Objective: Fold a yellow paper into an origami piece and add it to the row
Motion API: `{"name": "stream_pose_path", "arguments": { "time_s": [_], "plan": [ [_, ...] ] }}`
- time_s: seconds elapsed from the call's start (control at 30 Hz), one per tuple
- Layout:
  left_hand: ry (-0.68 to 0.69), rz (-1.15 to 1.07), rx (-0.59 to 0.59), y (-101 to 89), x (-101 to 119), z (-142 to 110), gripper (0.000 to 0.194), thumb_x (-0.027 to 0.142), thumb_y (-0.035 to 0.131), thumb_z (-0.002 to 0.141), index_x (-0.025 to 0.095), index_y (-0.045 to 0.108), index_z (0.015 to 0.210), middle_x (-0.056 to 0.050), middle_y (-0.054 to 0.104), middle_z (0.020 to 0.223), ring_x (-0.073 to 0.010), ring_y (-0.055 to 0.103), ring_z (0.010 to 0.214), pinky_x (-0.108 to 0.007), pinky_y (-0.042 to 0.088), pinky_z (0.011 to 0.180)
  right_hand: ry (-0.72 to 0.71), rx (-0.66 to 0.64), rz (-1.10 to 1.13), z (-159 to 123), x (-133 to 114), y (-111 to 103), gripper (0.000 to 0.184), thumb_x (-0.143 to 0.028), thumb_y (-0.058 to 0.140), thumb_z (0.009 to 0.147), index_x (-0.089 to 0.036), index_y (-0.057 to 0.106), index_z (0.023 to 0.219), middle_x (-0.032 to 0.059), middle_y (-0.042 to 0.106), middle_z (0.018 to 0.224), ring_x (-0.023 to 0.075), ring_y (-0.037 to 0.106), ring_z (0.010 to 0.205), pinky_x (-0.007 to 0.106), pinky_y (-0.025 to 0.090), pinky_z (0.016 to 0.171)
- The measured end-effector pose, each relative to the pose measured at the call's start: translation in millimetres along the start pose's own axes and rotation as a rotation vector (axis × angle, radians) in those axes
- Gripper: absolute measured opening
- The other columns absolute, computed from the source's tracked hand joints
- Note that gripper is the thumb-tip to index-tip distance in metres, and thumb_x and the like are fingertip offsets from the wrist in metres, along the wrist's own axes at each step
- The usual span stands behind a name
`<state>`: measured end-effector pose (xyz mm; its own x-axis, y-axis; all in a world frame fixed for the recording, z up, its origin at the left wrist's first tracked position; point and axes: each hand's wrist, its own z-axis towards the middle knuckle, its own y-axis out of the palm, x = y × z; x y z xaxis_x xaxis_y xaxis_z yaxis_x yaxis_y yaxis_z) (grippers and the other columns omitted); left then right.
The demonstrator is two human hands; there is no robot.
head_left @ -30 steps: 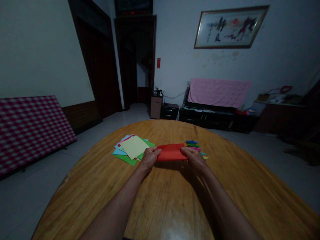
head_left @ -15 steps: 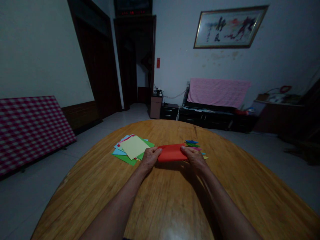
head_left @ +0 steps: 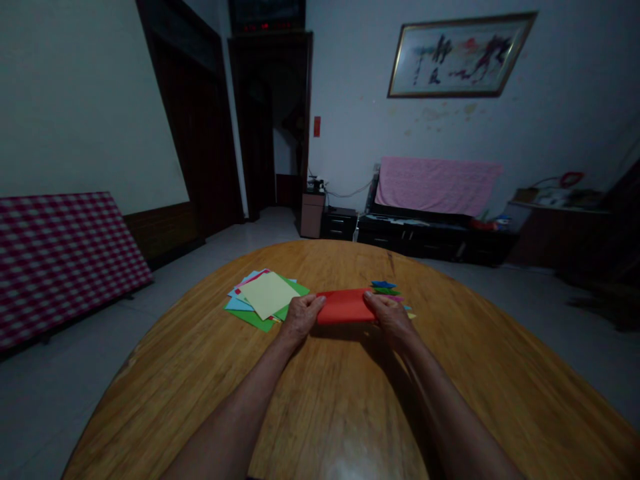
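Observation:
Between my hands, just above the round wooden table [head_left: 320,413], is a red sheet of paper [head_left: 347,306] that looks folded into a rectangle. My left hand [head_left: 303,315] pinches its left end, thumb on top. The right end is gripped by my right hand [head_left: 391,316], with its thumb pressed on the near face and the other fingers mostly hidden behind. Left of my left hand lies a fanned stack of coloured paper [head_left: 269,295], pale yellow uppermost over green, blue and pink sheets. Past my right hand several small folded paper pieces [head_left: 384,285] sit in a row, partly covered by it.
A checkered pink-and-white cloth [head_left: 65,260] covers something low at the left. Along the back wall stands a dark cabinet [head_left: 415,235] with a pink towel [head_left: 437,183] draped above it. Beside it is a small drawer unit [head_left: 340,223] near the doorway.
Almost nothing differs. The red paper and both hands have shifted very slightly to the right, and both hands keep their grip.

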<state>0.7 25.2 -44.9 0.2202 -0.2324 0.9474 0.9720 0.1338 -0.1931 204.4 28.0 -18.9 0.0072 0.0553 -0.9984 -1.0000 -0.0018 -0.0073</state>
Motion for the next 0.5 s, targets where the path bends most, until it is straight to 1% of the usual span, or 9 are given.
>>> {"name": "stream_pose_path", "arguments": {
  "time_s": [0.13,0.2,0.5],
  "plan": [
    [0.004,0.030,0.009,-1.3,2.3,-0.7,0.039,0.049,0.049,0.076,0.019,0.037,0.054,0.005,0.028,0.055,-0.0097,0.028,0.055,-0.023,0.020,0.051,0.001,-0.073,-0.002,-3.2,-5.4,-1.1,0.037,-0.051,0.067,0.068,-0.015,0.059,0.071,-0.0022,0.054,0.062,0.0116,0.046,0.056,0.023,0.035,0.052],
    [0.013,0.038,0.010,-1.8,3.0,-0.8,0.040,0.049,0.049,0.076,0.019,0.035,0.054,0.005,0.028,0.055,-0.0097,0.028,0.055,-0.023,0.020,0.052,-0.016,-0.099,-0.016,-4.1,-6.9,-1.4,0.035,-0.049,0.067,0.068,-0.015,0.059,0.071,-0.0019,0.054,0.063,0.0115,0.047,0.057,0.023,0.034,0.052],
    [0.047,0.050,0.004,-1.4,-1.9,1.0,0.040,0.048,0.048,0.077,0.019,0.033,0.053,0.005,0.026,0.054,-0.0092,0.026,0.055,-0.023,0.020,0.052,-0.017,-0.046,-0.071,-6.2,-11.0,1.4,0.036,-0.050,0.064,0.067,-0.015,0.058,0.066,-0.0023,0.051,0.058,0.0107,0.043,0.054,0.024,0.032,0.052]
  ]
}}
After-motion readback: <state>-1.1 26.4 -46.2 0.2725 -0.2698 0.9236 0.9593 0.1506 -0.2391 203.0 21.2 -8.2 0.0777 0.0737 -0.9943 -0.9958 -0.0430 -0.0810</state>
